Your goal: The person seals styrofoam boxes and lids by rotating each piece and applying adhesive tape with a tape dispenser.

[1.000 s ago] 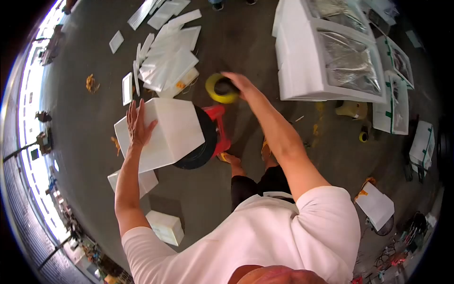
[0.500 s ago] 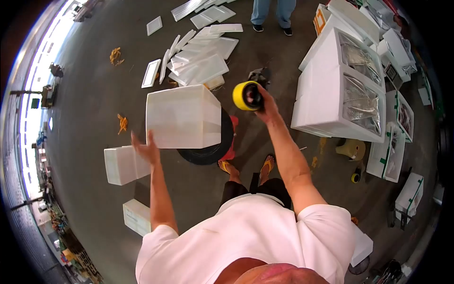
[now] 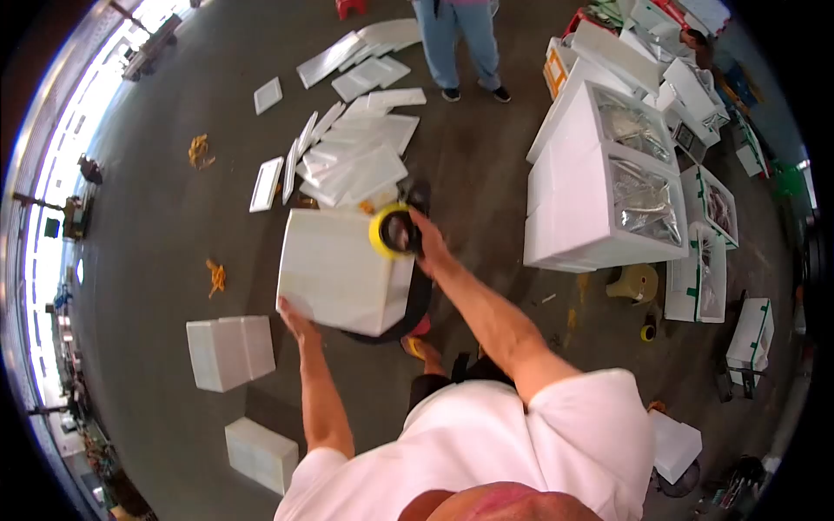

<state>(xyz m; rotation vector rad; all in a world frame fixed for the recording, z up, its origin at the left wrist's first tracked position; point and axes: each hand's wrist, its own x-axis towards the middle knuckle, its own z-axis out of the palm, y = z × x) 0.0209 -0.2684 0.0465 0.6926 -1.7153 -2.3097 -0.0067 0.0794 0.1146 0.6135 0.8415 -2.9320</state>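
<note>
A white foam box (image 3: 334, 269) sits tilted over a dark round base, perhaps a tyre (image 3: 419, 304), which it mostly hides. At the box's lower left corner, my left hand (image 3: 298, 319) grips its edge, with some of the fingers out of sight. My right hand (image 3: 432, 249) is wrapped around a tape dispenser (image 3: 417, 227) that carries a roll of yellow tape (image 3: 390, 231). The roll is over the box's upper right corner; whether it touches the foam I cannot tell.
Flat foam lids (image 3: 360, 156) lie in a loose pile ahead. Stacked foam boxes (image 3: 565, 200) with silvery bags stand at right. Other foam boxes (image 3: 230, 347) rest on the floor at left. A person in jeans (image 3: 460, 43) stands beyond. A beige stool-like object (image 3: 632, 284) is at right.
My left hand has come onto the box's lower corner, and the box has turned and tilted. My right hand has brought the tape dispenser left and down to the box. The camera view has shifted.
</note>
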